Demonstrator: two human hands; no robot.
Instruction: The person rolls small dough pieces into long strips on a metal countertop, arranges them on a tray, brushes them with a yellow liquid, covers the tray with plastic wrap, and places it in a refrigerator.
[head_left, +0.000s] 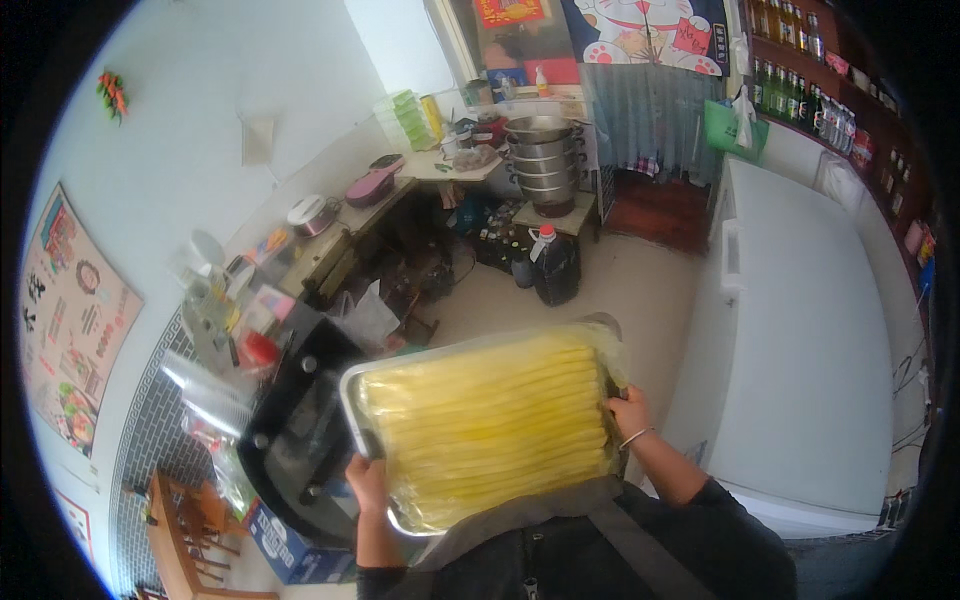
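Note:
A metal tray (349, 405) is held out in front of my body, between my two hands. Long yellow dough-like strips (495, 412) lie in it side by side, and clear plastic film (420, 371) covers them. My left hand (366, 480) grips the tray's left rim, with the thumb on top. On the opposite short side, my right hand (630, 416) holds the edge; a bracelet circles that wrist. The fingers of both hands are partly hidden beneath the tray.
A white chest freezer (810, 337) stands on the right. Stacked steel steamer pots (546, 165) and a dark plastic jug (556, 270) stand ahead. Left are a black glass-topped appliance (300, 442), a cluttered counter (322, 255) and a blue carton (292, 544). A curtained doorway (652, 120) lies beyond.

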